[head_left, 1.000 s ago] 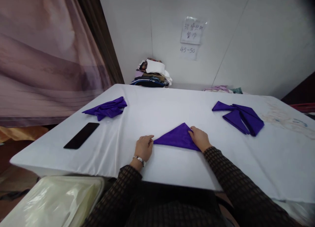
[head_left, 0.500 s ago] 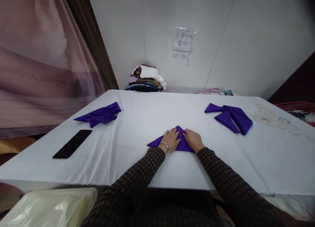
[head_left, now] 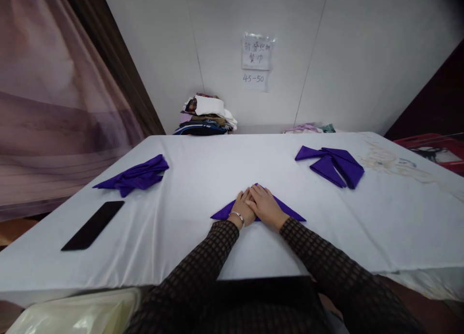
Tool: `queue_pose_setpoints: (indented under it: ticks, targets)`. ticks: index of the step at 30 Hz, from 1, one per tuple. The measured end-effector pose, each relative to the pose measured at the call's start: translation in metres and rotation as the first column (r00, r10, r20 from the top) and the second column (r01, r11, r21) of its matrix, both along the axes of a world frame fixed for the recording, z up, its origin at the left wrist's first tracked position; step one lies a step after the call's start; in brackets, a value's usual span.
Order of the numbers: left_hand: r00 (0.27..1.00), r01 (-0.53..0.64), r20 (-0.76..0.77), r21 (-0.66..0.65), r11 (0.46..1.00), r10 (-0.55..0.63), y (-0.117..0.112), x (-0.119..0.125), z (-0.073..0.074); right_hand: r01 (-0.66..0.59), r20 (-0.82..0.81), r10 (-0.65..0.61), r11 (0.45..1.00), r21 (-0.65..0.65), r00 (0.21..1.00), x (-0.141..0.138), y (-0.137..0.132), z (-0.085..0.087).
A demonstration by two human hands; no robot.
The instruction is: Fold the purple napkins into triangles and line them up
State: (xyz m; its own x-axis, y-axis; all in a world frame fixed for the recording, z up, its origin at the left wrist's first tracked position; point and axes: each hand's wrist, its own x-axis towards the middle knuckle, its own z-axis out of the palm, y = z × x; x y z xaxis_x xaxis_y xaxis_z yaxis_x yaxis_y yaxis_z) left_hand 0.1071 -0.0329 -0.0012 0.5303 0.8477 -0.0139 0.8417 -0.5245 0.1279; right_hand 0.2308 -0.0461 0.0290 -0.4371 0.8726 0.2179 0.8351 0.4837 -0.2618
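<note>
Along the left edge of the white-covered table point(head_left: 203, 169), a black rectangular slab point(head_left: 92, 226) lies nearer the front edge, with a rumpled purple napkin point(head_left: 136, 176) just beyond it toward the far left corner. Near the middle of the front edge, a purple napkin folded into a triangle point(head_left: 223, 212) lies flat under the left hand point(head_left: 243, 208) and right hand point(head_left: 266, 206), both palm-down, fingers extended, gripping nothing, right thumb overlapping the left hand. Toward the far right corner: a folded purple napkin point(head_left: 344, 163), flaps spread.
</note>
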Motion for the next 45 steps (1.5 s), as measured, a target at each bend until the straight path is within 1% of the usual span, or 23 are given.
queue_pose_setpoints:
  ticks: [4,9,13,15,18,20,22,27,31,33,36,38,39,41,42,44,45]
  targets:
    - [1.000,-0.012,0.001,0.006,1.000,0.012,0.001,0.001,-0.003,0.046,0.000,-0.046,0.999,-0.020,0.999,0.006,-0.003,-0.011]
    - [1.000,-0.022,-0.002,0.007,1.000,0.022,0.001,0.002,-0.004,0.083,0.004,-0.083,0.988,-0.128,0.997,0.015,0.001,-0.020]
    - [1.000,-0.024,-0.007,0.009,1.000,0.024,0.001,0.003,-0.003,0.065,-0.012,-0.068,0.983,-0.169,0.998,0.015,0.004,-0.023]
    - [1.000,-0.026,-0.007,0.003,1.000,0.026,0.001,0.002,-0.001,0.076,-0.010,-0.079,0.984,-0.163,0.997,0.015,0.001,-0.021]
    - [0.999,-0.046,0.011,0.003,0.999,0.046,0.002,0.002,0.001,0.093,-0.010,-0.094,0.992,-0.085,0.996,0.017,-0.011,-0.017]
    - [0.998,-0.057,0.017,0.007,0.998,0.057,0.003,0.003,0.003,0.067,-0.010,-0.067,0.998,-0.017,0.998,0.019,-0.022,-0.013]
    - [0.998,-0.061,0.013,0.004,0.998,0.061,0.004,0.003,0.005,0.023,-0.005,-0.023,1.000,0.014,1.000,0.021,-0.034,-0.011]
    - [0.999,-0.037,-0.018,0.020,0.999,0.037,0.005,0.003,0.006,-0.061,0.020,0.062,0.998,-0.012,0.998,0.024,-0.057,-0.014]
    - [0.998,-0.054,-0.030,0.039,0.998,0.055,0.004,0.004,0.006,-0.024,0.045,0.027,0.998,-0.062,0.999,0.027,-0.065,-0.021]
    - [0.997,-0.064,-0.030,0.049,0.997,0.066,0.004,0.005,0.005,-0.014,0.068,0.019,0.997,-0.078,0.998,0.033,-0.066,-0.023]
    - [0.997,-0.060,-0.035,0.057,0.997,0.062,0.005,0.006,0.004,-0.047,0.098,0.056,0.995,-0.091,0.994,0.054,-0.068,-0.023]
    - [0.997,-0.061,-0.034,0.066,0.996,0.063,0.005,0.006,0.004,-0.045,0.112,0.056,0.994,-0.101,0.992,0.079,-0.070,-0.022]
    - [0.997,-0.061,-0.032,0.069,0.996,0.064,0.005,0.006,0.003,-0.020,0.117,0.033,0.994,-0.107,0.993,0.094,-0.071,-0.023]
    - [0.998,-0.063,-0.027,0.069,0.996,0.065,0.006,0.006,0.003,0.088,0.123,-0.073,0.989,-0.121,0.990,0.130,-0.075,-0.025]
    - [0.998,-0.064,-0.024,0.066,0.996,0.066,0.006,0.006,0.003,0.170,0.118,-0.155,0.977,-0.126,0.981,0.149,-0.078,-0.027]
    - [0.997,-0.067,-0.021,0.061,0.996,0.068,0.006,0.005,0.003,0.346,0.071,-0.339,0.929,-0.132,0.938,0.181,-0.083,-0.031]
    - [0.998,-0.066,-0.020,0.060,0.996,0.068,0.006,0.005,0.004,0.420,0.013,-0.422,0.897,-0.141,0.906,0.193,-0.086,-0.032]
